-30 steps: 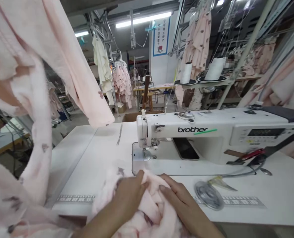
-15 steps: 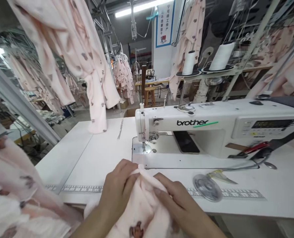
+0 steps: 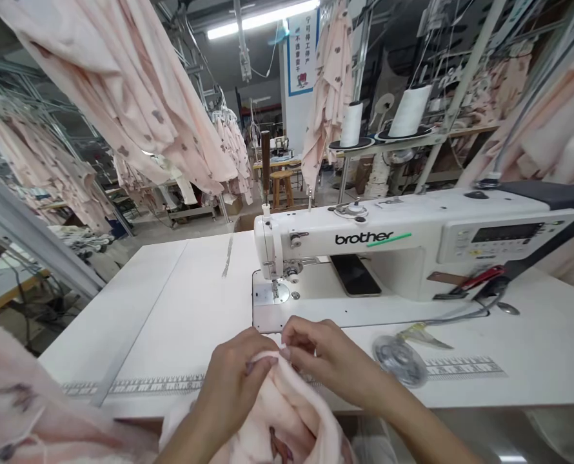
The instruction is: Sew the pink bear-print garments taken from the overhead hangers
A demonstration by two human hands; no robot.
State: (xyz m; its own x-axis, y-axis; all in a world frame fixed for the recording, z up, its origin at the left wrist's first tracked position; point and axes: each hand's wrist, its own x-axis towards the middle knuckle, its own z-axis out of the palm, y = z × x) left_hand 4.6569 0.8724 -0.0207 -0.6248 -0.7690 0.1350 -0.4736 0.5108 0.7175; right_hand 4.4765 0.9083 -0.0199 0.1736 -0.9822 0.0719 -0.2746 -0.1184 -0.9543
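A pale pink printed garment (image 3: 287, 403) hangs over the table's front edge, its folded edge raised between my hands. My left hand (image 3: 236, 374) pinches that edge between thumb and fingers. Close beside it, my right hand (image 3: 323, 354) has its thumb and fingertips pinched together at the edge's tip. Just beyond both hands stands a white sewing machine (image 3: 345, 241), its presser foot (image 3: 275, 290) over the needle plate with no cloth under it. The lower part of the garment drops out of view.
A phone (image 3: 355, 274) lies on the machine bed. Right of my hands are a clear round disc (image 3: 400, 361) and yellow-handled thread snips (image 3: 422, 335). A ruler strip (image 3: 156, 385) runs along the table front. Pink garments (image 3: 137, 96) hang at left; thread cones (image 3: 409, 111) stand behind.
My right hand has shifted from the garment's right side up to the edge's tip, beside my left hand. The hanging garment at left has swung up off the table. The view has turned slightly right.
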